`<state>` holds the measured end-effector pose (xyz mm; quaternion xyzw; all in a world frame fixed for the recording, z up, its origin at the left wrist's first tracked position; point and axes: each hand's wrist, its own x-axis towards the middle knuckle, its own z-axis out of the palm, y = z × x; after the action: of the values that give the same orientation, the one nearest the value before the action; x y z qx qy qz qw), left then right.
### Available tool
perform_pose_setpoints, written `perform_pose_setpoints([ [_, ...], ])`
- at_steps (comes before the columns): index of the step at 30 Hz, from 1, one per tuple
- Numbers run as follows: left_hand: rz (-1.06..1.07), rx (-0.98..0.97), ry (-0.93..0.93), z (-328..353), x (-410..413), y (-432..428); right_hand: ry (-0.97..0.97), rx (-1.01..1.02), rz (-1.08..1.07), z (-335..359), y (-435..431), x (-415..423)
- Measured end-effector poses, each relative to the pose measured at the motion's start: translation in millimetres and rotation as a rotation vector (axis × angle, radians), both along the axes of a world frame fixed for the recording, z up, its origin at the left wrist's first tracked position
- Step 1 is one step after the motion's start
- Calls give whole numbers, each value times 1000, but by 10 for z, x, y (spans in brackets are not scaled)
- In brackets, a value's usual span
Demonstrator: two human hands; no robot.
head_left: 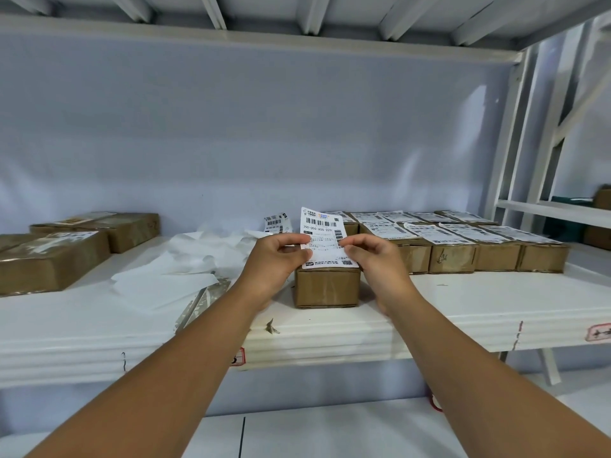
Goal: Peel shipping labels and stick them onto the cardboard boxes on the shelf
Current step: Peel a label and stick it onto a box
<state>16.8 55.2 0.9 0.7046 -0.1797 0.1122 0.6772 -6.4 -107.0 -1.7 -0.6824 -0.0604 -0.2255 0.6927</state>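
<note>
Pinching the shipping label (321,226) at its side edges, our left grip (279,259) and right grip (375,259) hold it upright over the front cardboard box (326,288) on the shelf (463,312). We judge it light, floppy and sticky-backed once peeled, so we would keep to edges and corners to avoid creasing.

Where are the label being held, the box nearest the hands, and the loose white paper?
shipping label (319,222), head view, on its top barcode.
cardboard box (327,289), head view, on its front face.
white paper sheets (158,285), head view, on the nearest flat sheet.
</note>
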Motion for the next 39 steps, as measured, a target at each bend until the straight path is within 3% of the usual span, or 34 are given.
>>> perform_pose_setpoints([
  [11,4,6,-9,6,-7,-1,32,61,48,20,1,-26],
  [29,44,38,-9,-7,-11,-3,17,-63,37,-4,12,-21],
  [39,150,322,-255,-20,-9,17,47,-59,52,-8,14,-14],
])
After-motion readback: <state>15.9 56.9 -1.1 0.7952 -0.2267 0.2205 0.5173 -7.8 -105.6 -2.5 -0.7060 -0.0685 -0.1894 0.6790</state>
